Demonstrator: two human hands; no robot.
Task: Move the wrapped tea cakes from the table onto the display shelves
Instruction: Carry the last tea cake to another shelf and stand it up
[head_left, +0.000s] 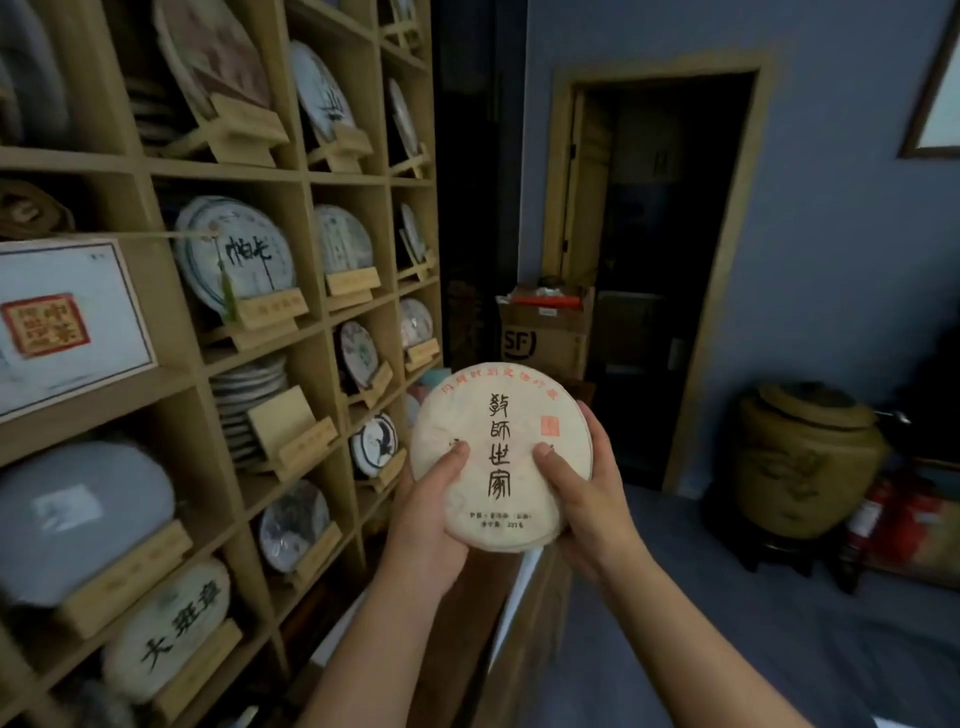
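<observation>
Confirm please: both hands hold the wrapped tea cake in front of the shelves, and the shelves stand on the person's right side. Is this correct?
Not quite. In the head view, both hands, left and right, do hold the wrapped tea cake, but the shelves stand on the person's left side.

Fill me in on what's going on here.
A person holds a round, cream paper-wrapped tea cake printed with dark characters in both hands, left hand and right hand, thumbs pressed on its face. It is off the table and not yet shelved. To the left stands the light wooden display shelving, most cubbies showing wrapped cakes propped on small wooden stands. One cubby holds a flat stack of wrapped cakes behind a bare stand.
</observation>
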